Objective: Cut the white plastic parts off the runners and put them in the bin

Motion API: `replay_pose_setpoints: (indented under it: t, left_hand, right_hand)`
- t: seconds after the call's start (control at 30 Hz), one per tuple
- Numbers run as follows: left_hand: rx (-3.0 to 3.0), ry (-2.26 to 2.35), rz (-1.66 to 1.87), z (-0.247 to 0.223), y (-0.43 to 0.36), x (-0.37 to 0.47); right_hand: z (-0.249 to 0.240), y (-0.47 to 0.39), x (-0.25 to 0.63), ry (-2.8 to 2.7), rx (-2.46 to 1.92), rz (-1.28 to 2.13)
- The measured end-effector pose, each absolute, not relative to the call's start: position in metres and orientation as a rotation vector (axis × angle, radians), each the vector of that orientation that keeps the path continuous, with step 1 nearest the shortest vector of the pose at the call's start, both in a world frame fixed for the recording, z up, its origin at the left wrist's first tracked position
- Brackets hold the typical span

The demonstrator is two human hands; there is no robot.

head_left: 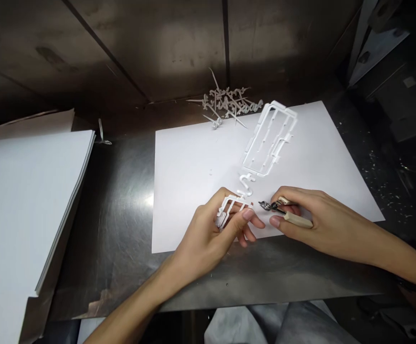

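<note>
One frame (pixel 237 198) sits pinched in my left hand (pixel 208 227) over the paper's (pixel 193 167) near side; my right hand (pixel 311 210) clasps cutters (pixel 298 220) just right of it. Trimming seems the step; next needs the cutters closer.

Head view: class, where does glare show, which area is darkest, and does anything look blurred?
In the head view, glare brightens the metal table just left of the white sheet; the head view's far right side sinks into deep shadow; in the same head view, the upper white plastic frame looks slightly soft, whether from motion or focus I cannot tell.
</note>
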State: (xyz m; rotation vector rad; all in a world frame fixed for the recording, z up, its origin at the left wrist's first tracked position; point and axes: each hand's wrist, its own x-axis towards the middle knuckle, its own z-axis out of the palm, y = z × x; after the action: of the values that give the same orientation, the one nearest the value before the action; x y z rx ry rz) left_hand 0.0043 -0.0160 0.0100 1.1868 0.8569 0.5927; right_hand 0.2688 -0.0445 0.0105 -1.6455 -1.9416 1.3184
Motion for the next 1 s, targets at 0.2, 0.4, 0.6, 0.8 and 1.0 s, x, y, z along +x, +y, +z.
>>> replay_pose_setpoints:
  t: [0.2,0.4,0.6,0.8,1.0]
  left_hand:
    - [1.108,0.87,0.568,0.007,-0.016,0.005]
    - [1.173,0.864,0.605,0.012,-0.012,0.004]
    - [1.222,0.836,0.582,0.014,-0.01,0.0]
    - [1.317,0.836,0.506,0.012,-0.007,0.0]
    - [1.321,0.779,0.501,0.012,-0.007,0.0]
  right_hand:
    - [0.011,-0.047,0.27,-1.987,-1.681,1.276]
    - [0.017,-0.044,0.269,-1.97,-1.699,1.351]
    - [0.019,-0.044,0.272,-1.967,-1.749,1.363]
    - [0.021,-0.044,0.272,-1.929,-1.714,1.423]
    - [0.02,-0.046,0.273,-1.9,-1.697,1.503]
